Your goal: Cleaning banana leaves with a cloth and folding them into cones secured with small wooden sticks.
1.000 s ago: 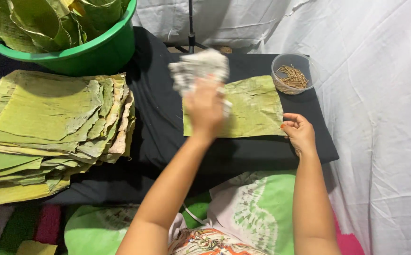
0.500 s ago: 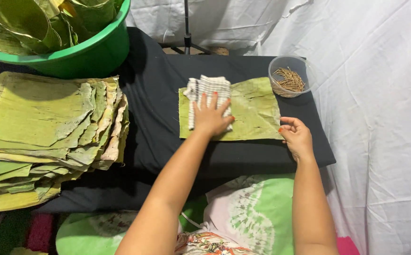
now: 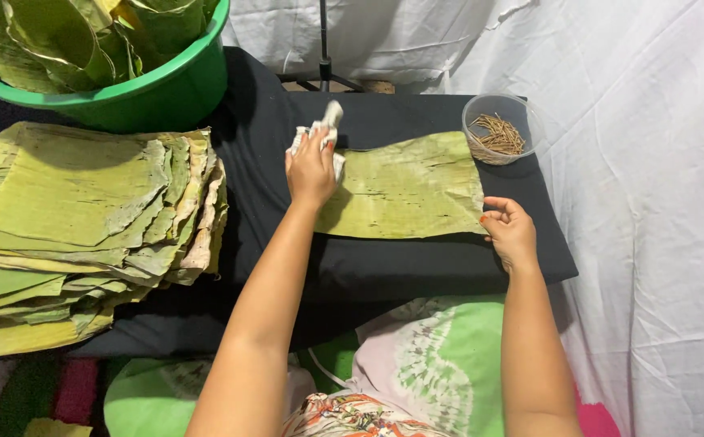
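Centrally, left hand [image 3: 311, 168]: fingers curled down and closed over a crumpled white checked cloth [image 3: 319, 136], pressing it onto the left end of a flat rectangular green banana leaf piece [image 3: 408, 188]. The cloth bunches out above the knuckles, one corner sticking up toward the back of the table.

Right hand [image 3: 510, 231]: fingers loosely bent, holding nothing, fingertips resting at the lower right corner of the same leaf piece; whether they pin the edge or only touch it cannot be told.

Leaf piece: lies flat, long side running left to right, on a black cloth-covered table [image 3: 416, 263], between the two hands.

Small clear round plastic container of thin brown sticks [image 3: 497, 129]: stands just beyond the upper right corner of the leaf piece, touching or nearly touching its edge.

Tall stack of cut yellow-green banana leaf sheets [image 3: 85, 218]: occupies the left part of the table, well apart from the left hand, its edges uneven and fanned.

Round green plastic tub heaped with folded banana leaves [image 3: 150, 89]: stands behind the stack at the back left.

White fabric backdrop [image 3: 635, 121]: hangs behind and to the right of the table.

Green and white tie-dye patterned fabric [image 3: 441, 364]: lies below the table's near edge, between the forearms.
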